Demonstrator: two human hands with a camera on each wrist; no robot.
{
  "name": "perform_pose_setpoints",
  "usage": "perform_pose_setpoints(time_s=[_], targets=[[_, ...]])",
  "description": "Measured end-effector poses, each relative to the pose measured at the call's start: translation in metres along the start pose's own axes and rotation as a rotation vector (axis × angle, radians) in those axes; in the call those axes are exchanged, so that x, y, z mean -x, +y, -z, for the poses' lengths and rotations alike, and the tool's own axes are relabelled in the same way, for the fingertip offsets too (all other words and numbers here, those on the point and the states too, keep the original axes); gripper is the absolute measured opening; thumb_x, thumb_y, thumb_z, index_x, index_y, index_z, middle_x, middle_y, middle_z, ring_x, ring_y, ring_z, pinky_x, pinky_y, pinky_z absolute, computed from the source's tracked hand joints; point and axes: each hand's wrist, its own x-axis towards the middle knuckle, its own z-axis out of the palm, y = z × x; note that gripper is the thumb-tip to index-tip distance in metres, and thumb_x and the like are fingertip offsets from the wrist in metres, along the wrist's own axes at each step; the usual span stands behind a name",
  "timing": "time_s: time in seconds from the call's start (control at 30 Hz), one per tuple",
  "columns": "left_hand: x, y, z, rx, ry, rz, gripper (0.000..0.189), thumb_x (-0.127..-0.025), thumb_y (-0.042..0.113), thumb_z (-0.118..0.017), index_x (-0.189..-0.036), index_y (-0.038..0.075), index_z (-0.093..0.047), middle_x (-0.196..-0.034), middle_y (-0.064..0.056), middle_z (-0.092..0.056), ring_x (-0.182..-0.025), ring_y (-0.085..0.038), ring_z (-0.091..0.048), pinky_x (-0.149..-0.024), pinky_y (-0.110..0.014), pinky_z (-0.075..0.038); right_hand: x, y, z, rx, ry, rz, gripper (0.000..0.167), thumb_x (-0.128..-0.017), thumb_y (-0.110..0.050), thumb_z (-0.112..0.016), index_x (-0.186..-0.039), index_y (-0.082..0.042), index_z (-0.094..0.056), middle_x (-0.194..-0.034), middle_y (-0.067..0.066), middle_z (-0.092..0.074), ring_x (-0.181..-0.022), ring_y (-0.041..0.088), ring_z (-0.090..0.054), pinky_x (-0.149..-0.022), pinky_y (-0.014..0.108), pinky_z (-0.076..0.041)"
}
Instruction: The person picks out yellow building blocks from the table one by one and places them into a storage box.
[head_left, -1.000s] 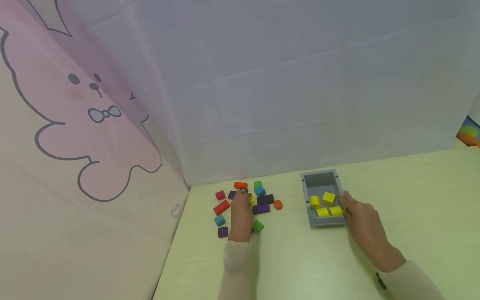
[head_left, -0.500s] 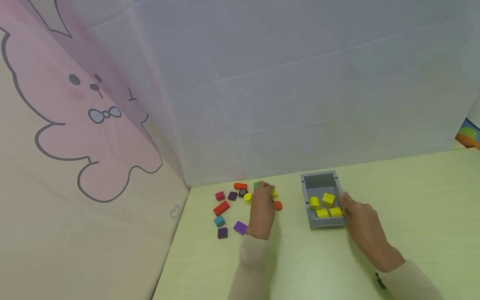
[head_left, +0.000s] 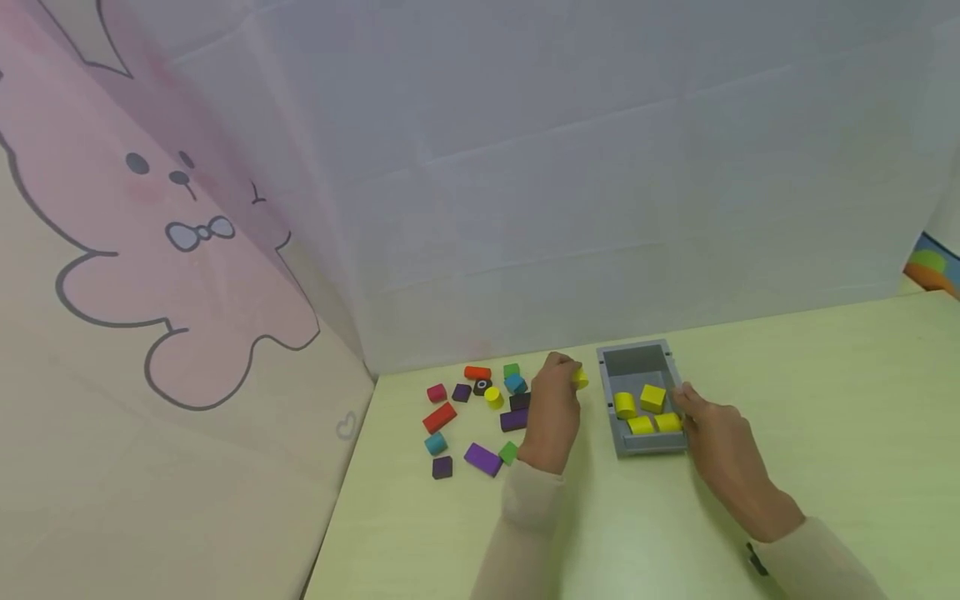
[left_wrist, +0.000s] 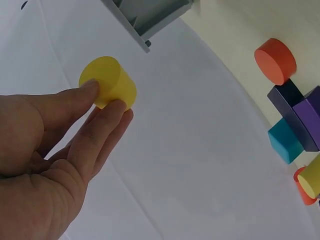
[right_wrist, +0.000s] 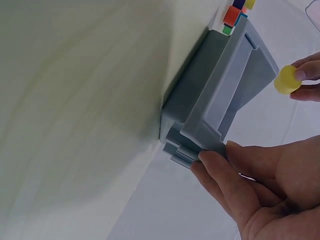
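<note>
My left hand (head_left: 553,412) pinches a yellow cylinder block (left_wrist: 111,84) between thumb and fingertips, held up a little left of the grey box (head_left: 606,392). In the left wrist view the block is gripped clear of the table. My right hand (head_left: 723,454) grips the right wall of that box, thumb on the rim and fingers outside, as the right wrist view shows. Inside the box lie several yellow blocks, among them a yellow cube (head_left: 653,398) and a yellow cylinder (head_left: 625,406). Another yellow cylinder (head_left: 493,397) stands among the loose blocks to the left.
Loose blocks are spread on the table left of my left hand: a red one (head_left: 439,417), a purple one (head_left: 483,459), a teal cylinder (head_left: 436,443) and several others. An orange disc (left_wrist: 276,61) lies near them. A pale curtain (head_left: 525,250) hangs behind the table.
My left hand has moved right, away from the loose blocks towards the box, carrying a yellow cylinder. My right hand keeps its hold on the box wall.
</note>
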Motion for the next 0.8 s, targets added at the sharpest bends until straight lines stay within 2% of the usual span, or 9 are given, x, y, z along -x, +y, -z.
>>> perform_pose_setpoints(time_s=[0.1,0.17,0.27,0.4,0.57,0.63,0.67,0.73,0.8], targets=[[-0.002,0.003,-0.003,0.014,-0.004,-0.024,0.034,-0.093,-0.016,-0.068,-0.123,-0.001,-0.076,-0.120,-0.009,-0.069,-0.108,-0.022,-0.071,-0.095,-0.022,-0.058,0.000,-0.001,0.001,0.000,-0.009,-0.010,0.041,-0.083,0.022,-0.071,-0.124,0.019,-0.065,-0.130,0.038,-0.058,-0.048,0.016,-0.051,-0.041,0.024,-0.030],[-0.003,0.006,-0.004,0.015,-0.002,-0.039,0.034,-0.093,-0.017,-0.067,-0.122,-0.001,-0.076,-0.119,-0.009,-0.069,-0.107,-0.022,-0.071,-0.093,-0.021,-0.058,0.000,-0.002,0.002,0.002,-0.015,-0.017,0.041,-0.083,0.021,-0.071,-0.124,0.018,-0.065,-0.130,0.038,-0.057,-0.051,0.026,-0.060,-0.041,0.024,-0.032],[-0.005,0.010,-0.007,0.009,-0.001,-0.053,0.033,-0.094,-0.017,-0.066,-0.121,-0.001,-0.077,-0.117,-0.008,-0.069,-0.105,-0.021,-0.072,-0.091,-0.019,-0.058,-0.001,-0.003,0.003,0.007,-0.021,-0.025,0.041,-0.084,0.021,-0.071,-0.125,0.018,-0.065,-0.131,0.037,-0.058,-0.054,0.029,-0.064,-0.041,0.024,-0.035],[-0.008,0.013,-0.012,-0.015,-0.006,-0.071,0.033,-0.093,-0.019,-0.066,-0.117,0.000,-0.078,-0.114,-0.008,-0.068,-0.101,-0.020,-0.071,-0.088,-0.018,-0.058,-0.002,-0.004,0.003,0.015,-0.030,-0.032,0.042,-0.085,0.020,-0.071,-0.126,0.017,-0.064,-0.131,0.037,-0.058,-0.053,0.025,-0.061,-0.041,0.025,-0.037],[-0.014,0.021,-0.018,-0.034,-0.039,-0.057,0.032,-0.093,-0.017,-0.068,-0.116,0.002,-0.079,-0.113,-0.006,-0.068,-0.099,-0.018,-0.071,-0.088,-0.017,-0.057,-0.003,-0.004,0.004,0.014,-0.032,-0.037,0.042,-0.085,0.020,-0.072,-0.126,0.017,-0.064,-0.132,0.037,-0.058,-0.063,0.041,-0.069,-0.042,0.027,-0.042],[-0.015,0.023,-0.020,-0.041,-0.047,-0.049,0.032,-0.094,-0.015,-0.068,-0.117,0.003,-0.079,-0.113,-0.006,-0.068,-0.099,-0.016,-0.071,-0.089,-0.016,-0.057,-0.003,-0.005,0.004,0.009,-0.030,-0.035,0.041,-0.085,0.020,-0.071,-0.126,0.017,-0.064,-0.132,0.037,-0.058,-0.063,0.038,-0.069,-0.043,0.026,-0.042],[-0.016,0.024,-0.021,-0.043,-0.047,-0.051,0.031,-0.094,-0.015,-0.068,-0.117,0.003,-0.079,-0.113,-0.006,-0.068,-0.099,-0.016,-0.071,-0.089,-0.016,-0.057,-0.003,-0.005,0.005,0.007,-0.030,-0.033,0.041,-0.085,0.020,-0.071,-0.126,0.017,-0.064,-0.131,0.038,-0.058,-0.058,0.033,-0.066,-0.042,0.025,-0.040],[-0.016,0.025,-0.024,-0.045,-0.046,-0.057,0.031,-0.094,-0.015,-0.067,-0.117,0.003,-0.079,-0.111,-0.005,-0.068,-0.098,-0.015,-0.070,-0.087,-0.016,-0.057,-0.003,-0.006,0.005,0.005,-0.029,-0.030,0.041,-0.085,0.021,-0.070,-0.126,0.017,-0.064,-0.131,0.038,-0.058,-0.050,0.022,-0.055,-0.041,0.024,-0.036],[-0.017,0.026,-0.026,-0.046,-0.046,-0.069,0.031,-0.095,-0.015,-0.066,-0.117,0.003,-0.079,-0.110,-0.005,-0.068,-0.096,-0.015,-0.070,-0.086,-0.015,-0.057,-0.002,-0.006,0.005,0.009,-0.027,-0.033,0.041,-0.086,0.021,-0.069,-0.126,0.017,-0.064,-0.131,0.038,-0.058,-0.048,0.013,-0.040,-0.041,0.024,-0.032]])
